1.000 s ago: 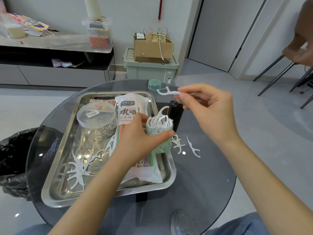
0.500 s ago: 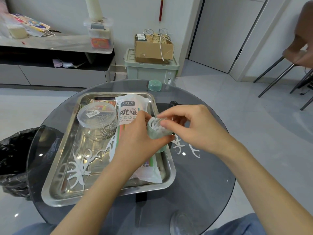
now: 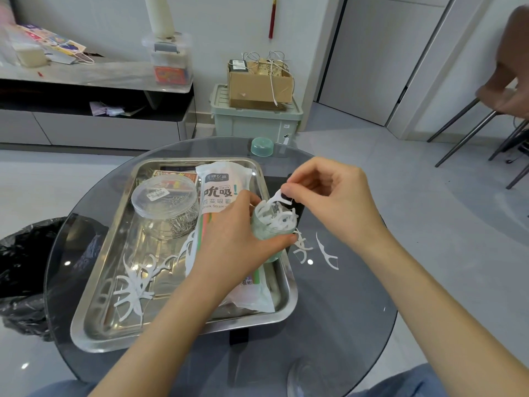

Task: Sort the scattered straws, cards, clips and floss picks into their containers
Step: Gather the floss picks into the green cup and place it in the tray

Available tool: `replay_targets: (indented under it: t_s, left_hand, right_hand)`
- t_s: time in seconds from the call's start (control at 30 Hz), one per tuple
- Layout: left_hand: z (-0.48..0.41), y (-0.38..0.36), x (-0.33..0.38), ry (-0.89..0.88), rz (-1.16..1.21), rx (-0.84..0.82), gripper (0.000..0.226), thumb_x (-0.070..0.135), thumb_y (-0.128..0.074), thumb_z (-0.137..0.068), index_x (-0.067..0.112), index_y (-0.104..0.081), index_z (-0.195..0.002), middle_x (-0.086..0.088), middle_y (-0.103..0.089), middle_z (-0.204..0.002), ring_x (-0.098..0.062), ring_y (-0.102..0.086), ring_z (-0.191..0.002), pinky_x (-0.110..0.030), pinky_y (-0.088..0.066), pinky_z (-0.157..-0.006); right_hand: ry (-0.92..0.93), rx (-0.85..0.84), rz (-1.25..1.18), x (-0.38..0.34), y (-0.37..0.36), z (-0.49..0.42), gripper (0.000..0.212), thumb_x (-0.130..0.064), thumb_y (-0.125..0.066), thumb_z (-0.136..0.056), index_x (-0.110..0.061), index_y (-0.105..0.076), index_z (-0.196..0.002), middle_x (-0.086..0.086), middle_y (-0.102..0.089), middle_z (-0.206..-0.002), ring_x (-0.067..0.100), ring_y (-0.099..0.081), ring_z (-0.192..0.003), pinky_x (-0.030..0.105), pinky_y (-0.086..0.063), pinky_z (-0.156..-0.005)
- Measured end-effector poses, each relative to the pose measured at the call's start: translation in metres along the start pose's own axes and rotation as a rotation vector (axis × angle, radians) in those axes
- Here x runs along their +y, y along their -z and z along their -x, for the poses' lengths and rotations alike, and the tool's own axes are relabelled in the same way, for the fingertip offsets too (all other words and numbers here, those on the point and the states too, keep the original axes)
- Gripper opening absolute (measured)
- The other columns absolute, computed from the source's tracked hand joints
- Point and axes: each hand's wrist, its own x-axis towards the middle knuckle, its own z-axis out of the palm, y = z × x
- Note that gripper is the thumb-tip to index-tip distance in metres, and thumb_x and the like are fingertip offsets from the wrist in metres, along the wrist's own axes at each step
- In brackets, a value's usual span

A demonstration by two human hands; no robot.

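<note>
The left hand (image 3: 237, 239) grips a translucent green jar (image 3: 270, 242) of white picks (image 3: 282, 222) at the steel tray's (image 3: 94, 319) right rim, the right hand (image 3: 329, 202) pinches one pick (image 3: 279, 195) at its mouth, and a clear tub (image 3: 164, 196) holds wire clips (image 3: 183, 224).

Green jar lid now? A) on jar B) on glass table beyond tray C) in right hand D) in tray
B: the green lid sits on the glass table past the far rim of the tray; the left hand grips the open jar, the right hand pinches a floss pick.
</note>
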Motion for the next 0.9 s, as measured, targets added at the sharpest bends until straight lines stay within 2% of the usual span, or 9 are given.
replay_targets:
  t_s: [0.1,0.23,0.3,0.4,0.5,0.6,0.7,0.8,0.9]
  left_hand:
    - [0.000,0.000,0.000,-0.017,-0.029,0.001,0.054,0.058,-0.076,-0.059,0.031,-0.047,-0.096,0.022,-0.056,-0.082,0.007,-0.053,-0.080,-0.032,-0.049,-0.077]
    - [0.001,0.000,0.002,-0.044,-0.032,0.029,0.051,0.057,-0.074,-0.061,0.031,-0.048,-0.096,0.018,-0.059,-0.085,0.001,-0.057,-0.081,-0.036,-0.050,-0.079]
    - [0.002,0.001,0.002,-0.056,-0.040,0.036,0.051,0.058,-0.070,-0.061,0.029,-0.049,-0.097,0.015,-0.061,-0.086,-0.007,-0.060,-0.084,-0.040,-0.049,-0.082]
    - [0.001,0.002,0.001,-0.048,-0.052,0.009,0.053,0.059,-0.072,-0.061,0.028,-0.048,-0.097,0.016,-0.060,-0.088,-0.010,-0.060,-0.086,-0.043,-0.047,-0.086]
    - [-0.001,0.004,-0.001,-0.019,-0.049,-0.017,0.055,0.057,-0.074,-0.062,0.030,-0.045,-0.100,0.023,-0.055,-0.091,-0.012,-0.059,-0.097,-0.043,-0.045,-0.094]
    - [0.000,0.005,-0.003,-0.013,0.016,-0.028,0.066,0.053,-0.072,-0.070,0.040,-0.040,-0.126,0.026,-0.054,-0.096,-0.016,-0.058,-0.103,-0.042,-0.046,-0.095]
    - [-0.001,0.006,-0.005,-0.079,0.036,-0.037,0.072,0.051,-0.064,-0.079,0.053,-0.026,-0.140,0.008,-0.062,-0.108,-0.010,-0.057,-0.088,-0.037,-0.046,-0.090]
    - [-0.001,0.003,-0.006,-0.109,-0.039,-0.064,0.056,0.056,-0.054,-0.080,0.052,-0.038,-0.134,0.007,-0.059,-0.105,-0.005,-0.050,-0.079,-0.032,-0.043,-0.085]
    - [0.000,-0.001,-0.008,-0.094,-0.062,-0.090,0.052,0.058,-0.053,-0.079,0.050,-0.045,-0.130,0.007,-0.057,-0.100,-0.005,-0.053,-0.076,-0.014,-0.037,-0.072]
  right_hand:
    - [0.035,-0.058,0.019,-0.004,-0.003,0.005,0.008,-0.011,-0.077,-0.076,-0.012,-0.070,-0.073,-0.002,-0.068,-0.067,0.014,-0.064,-0.064,0.026,-0.054,-0.064]
    - [0.124,-0.113,0.108,-0.005,-0.013,0.009,0.006,-0.012,-0.077,-0.077,-0.012,-0.073,-0.072,-0.006,-0.068,-0.066,0.006,-0.060,-0.063,0.016,-0.047,-0.063]
    - [0.168,-0.130,0.194,-0.004,-0.017,0.012,0.008,-0.013,-0.075,-0.080,-0.012,-0.074,-0.072,-0.006,-0.068,-0.071,0.006,-0.059,-0.069,0.018,-0.044,-0.068]
    - [0.205,-0.035,0.173,-0.002,-0.010,0.010,0.011,-0.016,-0.070,-0.085,-0.012,-0.075,-0.076,-0.003,-0.064,-0.080,0.006,-0.054,-0.071,0.021,-0.044,-0.067]
    - [0.133,0.065,0.171,0.007,0.009,0.004,0.009,-0.017,-0.067,-0.087,-0.018,-0.076,-0.087,-0.003,-0.064,-0.083,0.001,-0.052,-0.067,0.011,-0.040,-0.064]
    - [-0.193,-0.166,0.522,0.035,0.033,0.002,0.024,-0.024,-0.067,-0.087,-0.021,-0.069,-0.110,-0.001,-0.068,-0.107,0.000,-0.058,-0.088,0.011,-0.041,-0.078]
    - [-0.516,-0.567,0.838,0.059,0.049,0.015,0.070,-0.044,-0.069,-0.082,-0.025,-0.039,-0.143,0.000,-0.044,-0.143,0.016,-0.039,-0.132,0.029,-0.036,-0.102]
    - [-0.541,-0.659,0.850,0.071,0.042,0.027,0.086,-0.054,-0.069,-0.076,-0.029,-0.028,-0.147,-0.002,-0.036,-0.143,0.018,-0.029,-0.135,0.034,-0.037,-0.101]
    - [-0.423,-0.602,0.896,0.077,0.030,0.035,0.065,-0.045,-0.068,-0.081,-0.022,-0.045,-0.137,0.002,-0.045,-0.128,0.023,-0.039,-0.123,0.032,-0.039,-0.095]
